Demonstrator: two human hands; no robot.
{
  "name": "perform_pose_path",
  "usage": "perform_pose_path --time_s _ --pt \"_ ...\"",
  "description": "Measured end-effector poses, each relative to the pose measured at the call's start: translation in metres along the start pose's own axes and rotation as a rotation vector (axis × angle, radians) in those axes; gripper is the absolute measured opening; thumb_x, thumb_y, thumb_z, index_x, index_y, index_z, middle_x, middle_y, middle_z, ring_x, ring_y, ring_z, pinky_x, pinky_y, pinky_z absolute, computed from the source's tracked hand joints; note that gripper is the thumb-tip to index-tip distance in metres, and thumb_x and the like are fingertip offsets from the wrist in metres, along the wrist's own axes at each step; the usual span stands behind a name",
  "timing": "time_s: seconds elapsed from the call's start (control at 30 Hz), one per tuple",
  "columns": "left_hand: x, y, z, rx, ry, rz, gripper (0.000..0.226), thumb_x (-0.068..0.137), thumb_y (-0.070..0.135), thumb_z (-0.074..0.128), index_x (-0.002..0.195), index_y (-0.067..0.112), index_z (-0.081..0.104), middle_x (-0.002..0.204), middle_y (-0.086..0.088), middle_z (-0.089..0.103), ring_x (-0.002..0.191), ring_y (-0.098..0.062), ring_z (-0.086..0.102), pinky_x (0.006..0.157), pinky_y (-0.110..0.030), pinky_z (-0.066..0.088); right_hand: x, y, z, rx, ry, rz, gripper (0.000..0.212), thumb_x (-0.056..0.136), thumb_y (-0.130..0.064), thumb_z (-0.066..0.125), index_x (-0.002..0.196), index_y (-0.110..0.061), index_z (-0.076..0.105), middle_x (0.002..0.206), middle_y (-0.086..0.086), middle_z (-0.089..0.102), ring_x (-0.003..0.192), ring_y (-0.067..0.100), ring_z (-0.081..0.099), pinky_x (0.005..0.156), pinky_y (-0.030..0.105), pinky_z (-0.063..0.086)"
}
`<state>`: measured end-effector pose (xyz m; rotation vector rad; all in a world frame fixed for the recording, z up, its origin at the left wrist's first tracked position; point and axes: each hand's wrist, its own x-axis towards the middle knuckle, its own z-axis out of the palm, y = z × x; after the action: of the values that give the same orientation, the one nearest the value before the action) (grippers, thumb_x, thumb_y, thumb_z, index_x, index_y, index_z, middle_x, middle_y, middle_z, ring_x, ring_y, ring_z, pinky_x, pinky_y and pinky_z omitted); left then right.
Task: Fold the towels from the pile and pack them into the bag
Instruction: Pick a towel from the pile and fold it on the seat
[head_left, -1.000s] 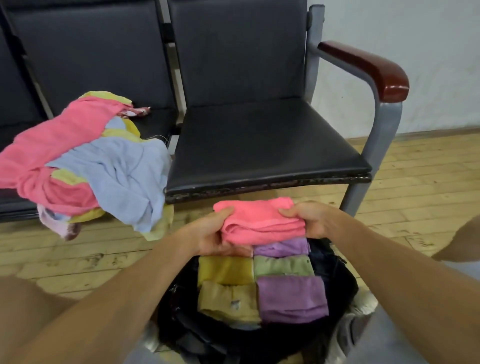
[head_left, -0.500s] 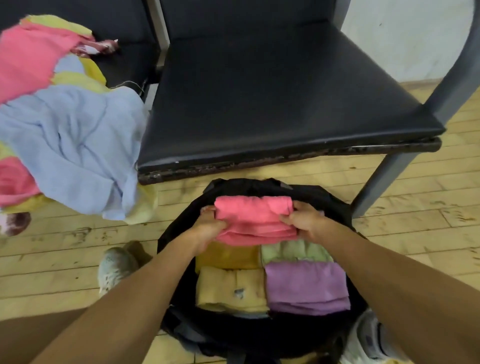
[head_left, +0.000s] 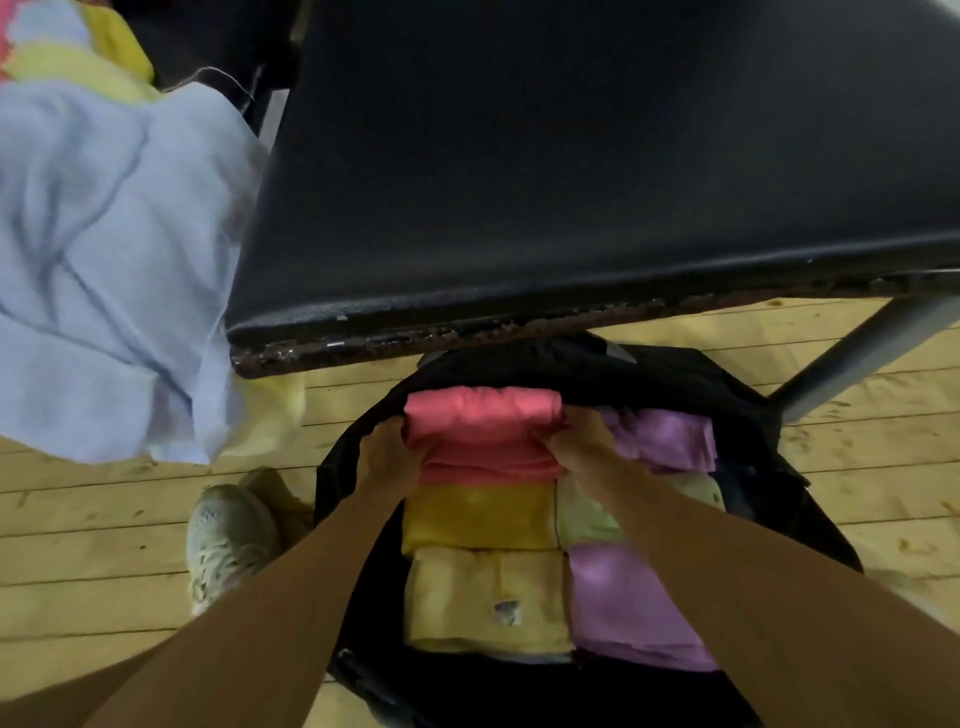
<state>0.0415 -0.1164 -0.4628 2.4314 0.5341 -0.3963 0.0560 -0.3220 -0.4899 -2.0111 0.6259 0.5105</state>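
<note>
unfolded pile heaped on the left seat | our left hand grips the left end of the folded pink towel | right hand pinches its right end | towel's in the bag, far-left slot | we'd push it down level, keeping the folds tucked

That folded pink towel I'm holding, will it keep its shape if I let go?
Probably soft: the pink towel creases where the left hand and right hand grip its ends. Its layered folds may loosen unless wedged against the mustard towel in the bag.
</note>
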Motion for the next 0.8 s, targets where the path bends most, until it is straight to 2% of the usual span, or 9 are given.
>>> perform_pose_path --time_s 0.07,0.17,0.27,0.37,0.47,0.57,0.67,0.73,0.8 --pt "0.005 -0.003 0.006 0.050 0.022 -0.008 0.045 0.091 0.030 0.064 0.126 0.002 0.056 0.119 -0.020 0.062 0.110 -0.040 0.057 0.087 -0.044 0.046 0.004 0.001 0.004 -0.079 0.049 -0.012 0.045 0.087 -0.033 0.072 0.123 -0.008 0.062 0.119 0.016 0.066 0.112 0.035 0.061 0.091 0.039 0.051" --pt "0.008 -0.002 0.006 0.120 -0.030 -0.025 0.048 0.095 0.037 0.058 0.129 0.004 0.051 0.122 -0.020 0.059 0.112 -0.041 0.056 0.087 -0.044 0.045 0.004 -0.004 0.007 -0.180 0.067 -0.060 0.046 0.091 -0.033 0.066 0.126 -0.005 0.056 0.121 0.016 0.063 0.113 0.034 0.060 0.090 0.036 0.048" --pt "0.005 0.005 -0.006 0.234 -0.141 0.001 0.048 0.098 0.044 0.047 0.124 0.004 0.050 0.113 -0.016 0.060 0.099 -0.034 0.058 0.079 -0.040 0.045 -0.004 -0.010 -0.002 -0.294 0.034 -0.084 0.047 0.093 -0.034 0.063 0.127 -0.003 0.055 0.122 0.018 0.062 0.112 0.034 0.060 0.093 0.038 0.050" --pt "-0.003 0.018 -0.026 0.343 -0.238 0.031 0.043 0.098 0.041 0.046 0.120 0.004 0.049 0.108 -0.012 0.058 0.088 -0.023 0.053 0.072 -0.033 0.043 -0.018 -0.016 -0.020 -0.474 -0.026 -0.111 0.037 0.097 -0.025 0.056 0.125 -0.001 0.054 0.123 0.017 0.059 0.113 0.031 0.058 0.091 0.036 0.049" --pt "-0.022 0.035 -0.053 0.405 -0.314 0.132 0.027 0.097 0.028 0.046 0.114 0.008 0.054 0.097 -0.006 0.058 0.083 -0.019 0.055 0.062 -0.027 0.041 -0.040 -0.027 -0.044 -0.556 -0.082 -0.179 0.033 0.095 -0.026 0.056 0.118 -0.003 0.058 0.119 0.014 0.062 0.108 0.029 0.060 0.084 0.032 0.047" --pt "-0.048 0.056 -0.083 0.463 -0.409 0.307 0.017 0.097 0.026 0.047 0.099 0.013 0.058 0.090 -0.005 0.057 0.081 -0.018 0.053 0.061 -0.026 0.037 -0.066 -0.045 -0.068 -0.604 -0.186 -0.249 0.028 0.096 -0.026 0.054 0.110 -0.005 0.066 0.115 0.011 0.067 0.101 0.025 0.064 0.088 0.036 0.052" --pt "-0.074 0.073 -0.115 0.450 -0.404 0.432 0.016 0.096 0.019 0.047 0.090 0.014 0.061 0.087 -0.003 0.053 0.079 -0.016 0.049 0.062 -0.024 0.035 -0.105 -0.073 -0.092 -0.591 -0.316 -0.318 0.025 0.096 -0.013 0.053 0.113 -0.002 0.067 0.111 0.015 0.069 0.101 0.028 0.067 0.089 0.042 0.056" --pt "-0.093 0.082 -0.139 0.360 -0.375 0.494 0.012 0.094 0.015 0.048 0.093 0.016 0.060 0.089 -0.006 0.053 0.081 -0.016 0.051 0.071 -0.027 0.039 -0.133 -0.093 -0.103 -0.568 -0.382 -0.370 0.024 0.095 -0.010 0.053 0.114 -0.006 0.066 0.106 0.012 0.070 0.097 0.024 0.069 0.085 0.037 0.058" --pt "-0.116 0.091 -0.167 0.184 -0.374 0.530 0.012 0.096 0.014 0.053 0.100 0.013 0.064 0.093 -0.003 0.063 0.083 -0.013 0.060 0.077 -0.022 0.047 -0.158 -0.114 -0.111 -0.562 -0.407 -0.448 0.022 0.095 -0.010 0.053 0.112 -0.008 0.067 0.104 0.010 0.071 0.093 0.023 0.071 0.079 0.031 0.060"
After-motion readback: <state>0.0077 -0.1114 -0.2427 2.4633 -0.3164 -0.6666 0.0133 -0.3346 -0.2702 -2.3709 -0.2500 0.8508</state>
